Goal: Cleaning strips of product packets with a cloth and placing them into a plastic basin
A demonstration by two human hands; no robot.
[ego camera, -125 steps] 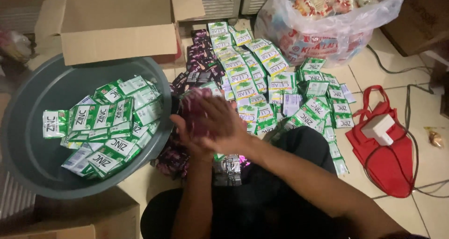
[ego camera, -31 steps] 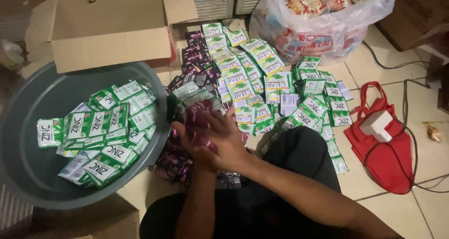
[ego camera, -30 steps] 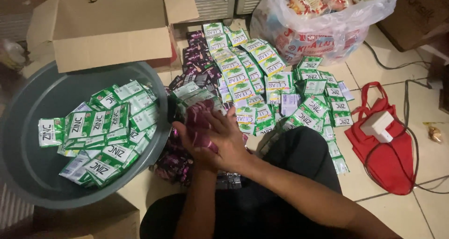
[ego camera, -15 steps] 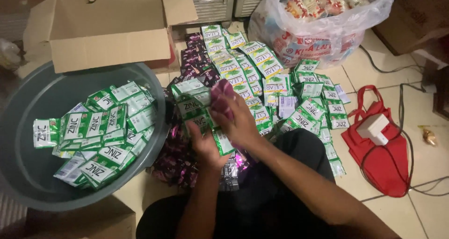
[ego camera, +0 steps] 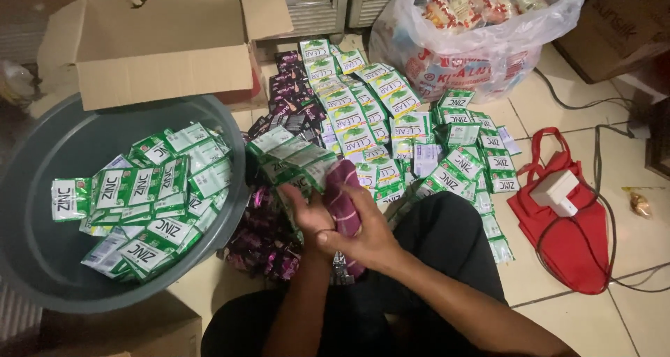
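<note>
- The right hand is curled around a strip of purple foil sachets, fingers wrapped over its lower part, holding it upright just in front of the person's lap.
- The left hand is closed beside it, touching the right hand; its fingers pinch a bunch of green and white foil sachets that fans out up and to the left, ending just beside the rim of the tub.
- The purple strip stands between the two hands, its top end rising above the knuckles and touching the green bunch.
- A round grey plastic tub sits on the floor to the left, with a loose heap of green sachets lying against its right-hand wall.
- A pile of dark purple sachet strips lies on the tiled floor between the tub and the person's black-clad knee.
- Rows of green sachet strips spread over the floor beyond the hands, running toward the clear plastic bag of packaged snacks at the top right.
- An open brown cardboard box stands behind the tub.
- A red cloth bag lies on the floor to the right, with a small white box resting on it.
</note>
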